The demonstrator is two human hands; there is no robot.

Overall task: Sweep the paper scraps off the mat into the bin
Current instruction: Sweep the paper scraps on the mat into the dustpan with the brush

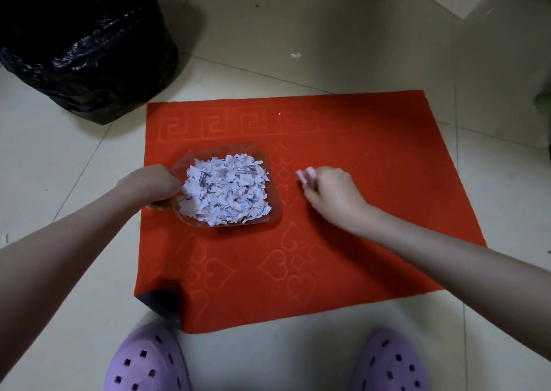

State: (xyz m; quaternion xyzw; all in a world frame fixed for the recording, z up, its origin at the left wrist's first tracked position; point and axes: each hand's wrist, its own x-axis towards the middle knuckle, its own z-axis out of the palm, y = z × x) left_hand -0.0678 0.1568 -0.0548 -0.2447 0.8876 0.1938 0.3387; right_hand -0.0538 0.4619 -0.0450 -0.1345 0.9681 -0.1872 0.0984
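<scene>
Tiled floor (298,32), red mat (357,152): scoop (275,208) of scraps (226,190) gripped by left hand (155,186), pink thing (307,176) pinched by right hand (331,193); best kept level toward bin (89,56).

Dim, flat indoor light on my feed, no hard shadows. Bin (89,62) far left reads nearly black, just small glints on its liner, with a soft shadow spilling right. Right hand (331,193) is motion-smeared at its leading edge. Floor (357,47) tile lines bow toward the edges and the corners darken.
</scene>
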